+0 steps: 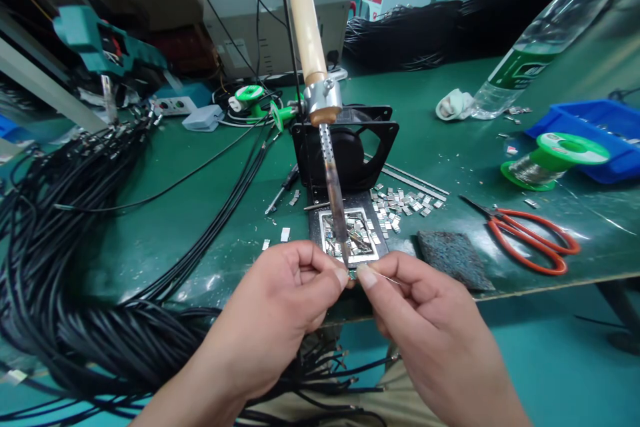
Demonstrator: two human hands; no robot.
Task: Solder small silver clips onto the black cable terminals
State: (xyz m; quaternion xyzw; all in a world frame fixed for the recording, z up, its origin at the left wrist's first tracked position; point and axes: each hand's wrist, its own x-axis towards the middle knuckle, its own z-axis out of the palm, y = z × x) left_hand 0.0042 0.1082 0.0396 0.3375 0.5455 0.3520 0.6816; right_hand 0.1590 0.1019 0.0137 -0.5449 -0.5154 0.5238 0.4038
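Note:
A soldering iron (pixel 333 180) with a wooden handle is clamped upright, its tip pointing down between my hands. My left hand (pixel 287 300) is closed in a pinch on a small metal connector (pixel 352 275) with a bit of green, right at the tip. Thumb and fingers of my right hand (pixel 425 320) pinch a thin, bright solder wire (pixel 387 277) beside the same connector. Just behind the fingertips lies a white-rimmed tray (pixel 323 248) of small metal pieces. My fingers partly hide the connector.
A black fan (pixel 345 147) stands behind the iron. Loose metal pieces (pixel 400 203), a dark scouring pad (pixel 453 259), red-handled scissors (pixel 533 237), a solder spool (pixel 550 160), a blue bin (pixel 595 123) and a bottle (pixel 530 60) are to the right. Black cables (pixel 100 320) cover the left.

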